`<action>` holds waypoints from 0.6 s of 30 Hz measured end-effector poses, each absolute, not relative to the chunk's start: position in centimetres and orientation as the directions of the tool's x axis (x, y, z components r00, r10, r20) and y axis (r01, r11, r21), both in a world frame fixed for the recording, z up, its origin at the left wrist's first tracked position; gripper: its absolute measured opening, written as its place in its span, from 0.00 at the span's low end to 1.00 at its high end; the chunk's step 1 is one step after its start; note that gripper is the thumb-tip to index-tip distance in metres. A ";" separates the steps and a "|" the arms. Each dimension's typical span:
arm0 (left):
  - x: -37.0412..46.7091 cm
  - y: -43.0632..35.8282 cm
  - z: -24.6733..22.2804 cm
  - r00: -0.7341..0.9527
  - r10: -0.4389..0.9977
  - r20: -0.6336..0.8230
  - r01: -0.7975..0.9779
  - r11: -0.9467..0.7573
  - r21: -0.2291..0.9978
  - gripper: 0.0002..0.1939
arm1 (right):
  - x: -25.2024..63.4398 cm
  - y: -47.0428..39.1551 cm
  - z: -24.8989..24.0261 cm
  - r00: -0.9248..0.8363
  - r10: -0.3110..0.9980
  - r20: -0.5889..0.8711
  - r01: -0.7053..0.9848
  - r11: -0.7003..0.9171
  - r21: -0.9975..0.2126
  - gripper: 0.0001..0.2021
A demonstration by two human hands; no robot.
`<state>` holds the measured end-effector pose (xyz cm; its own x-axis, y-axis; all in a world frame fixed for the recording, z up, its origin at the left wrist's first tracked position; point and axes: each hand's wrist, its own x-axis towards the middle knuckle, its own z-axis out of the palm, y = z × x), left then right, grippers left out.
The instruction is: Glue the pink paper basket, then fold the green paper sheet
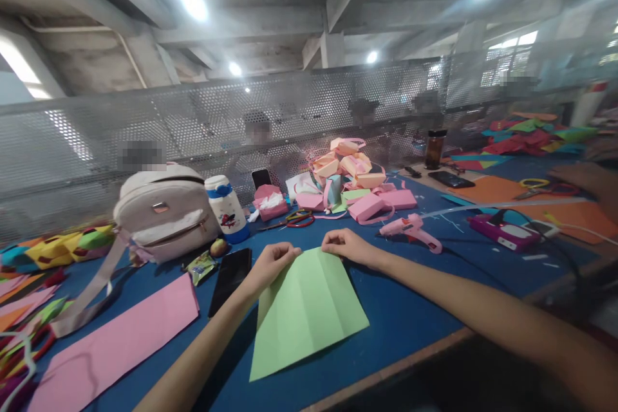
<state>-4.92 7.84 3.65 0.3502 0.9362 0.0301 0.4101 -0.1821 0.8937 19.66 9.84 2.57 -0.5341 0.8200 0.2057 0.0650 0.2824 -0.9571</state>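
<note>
A creased sheet of light green paper (309,309) lies on the blue table in front of me, with lengthwise fold lines. My left hand (276,262) pinches its far left corner. At the far right corner my right hand (350,248) grips the same sheet between thumb and fingers. Beside my left hand rests a black phone (230,280). A pink hot glue gun (411,232) lies to the right, beyond my right forearm. Left of my left arm is a stack of pink paper (120,341).
A white backpack (164,212) and a white-and-blue bottle (226,209) stand at the back left. Folded paper pieces (350,164) are piled at the back. Scissors (294,220) lie near them. A purple power strip (505,232) sits right, where another person's arm (586,183) reaches in.
</note>
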 end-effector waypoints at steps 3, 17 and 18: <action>-5.0 7.6 3.9 0.285 0.957 0.045 0.351 -0.148 0.925 0.14 | 19.9 10.3 2.3 -0.492 0.844 0.215 0.070 0.284 -0.956 0.26; -6.4 8.7 5.0 0.045 0.999 -0.010 0.039 0.008 0.999 0.20 | 20.5 11.4 1.4 -0.457 0.867 0.196 0.150 0.292 -0.945 0.13; -6.3 8.4 5.2 0.050 0.999 -0.011 0.020 0.010 1.000 0.22 | 20.5 11.4 1.3 -0.459 0.867 0.191 0.158 0.292 -0.943 0.12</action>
<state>-6.29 8.41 5.16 0.0501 0.9987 -0.0110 0.0203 0.0100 0.9997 20.53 11.44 1.32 -0.4595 0.8673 0.1915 0.1581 0.2920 -0.9433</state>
